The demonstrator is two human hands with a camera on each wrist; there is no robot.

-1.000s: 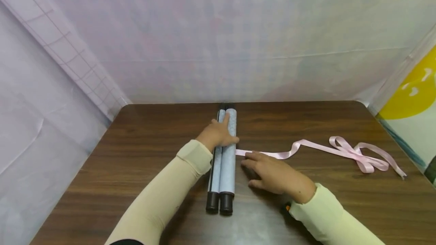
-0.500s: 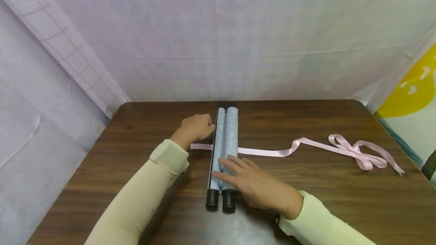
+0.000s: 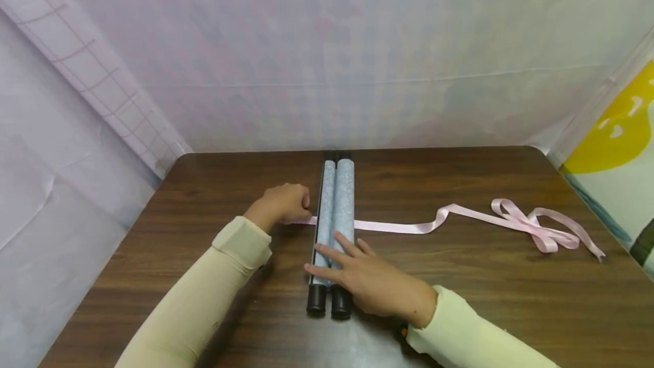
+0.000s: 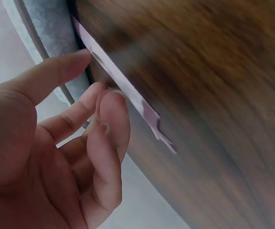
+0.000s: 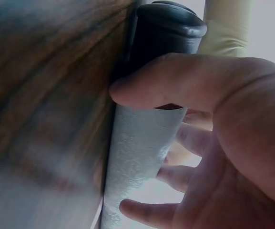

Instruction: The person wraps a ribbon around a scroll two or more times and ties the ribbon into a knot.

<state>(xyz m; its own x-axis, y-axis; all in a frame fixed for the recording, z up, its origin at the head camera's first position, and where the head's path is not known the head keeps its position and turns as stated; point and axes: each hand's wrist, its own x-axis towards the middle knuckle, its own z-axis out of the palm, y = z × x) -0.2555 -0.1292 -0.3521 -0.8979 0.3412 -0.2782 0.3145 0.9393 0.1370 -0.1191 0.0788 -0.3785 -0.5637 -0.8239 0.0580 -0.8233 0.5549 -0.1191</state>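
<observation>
Two pale-blue, finely patterned cylindrical rolls (image 3: 344, 197) with round black end caps (image 3: 316, 300) are lying side by side in the head view, on the dark brown wood-grain counter (image 3: 511, 311), between the left grip (image 3: 282, 205) and the forearm side of the right grip (image 3: 375, 284). One flat pink satin ribbon (image 3: 393, 226) is running crosswise beneath them, their weight presumably pinning it; its looped part is lying well apart, beyond the right grip. The right grip is resting across the rolls' nearer part, probably to stop them turning.

In the left wrist view, the left grip is hanging loosely curled, thumb parted, apparently holding nothing; the ribbon's ragged short end is lying just beside its fingertips.

In the right wrist view, the right grip's thumb is lying along one roll near its cap, fingers spread rather than clasping; how firmly it is pressing, one cannot tell.
</observation>
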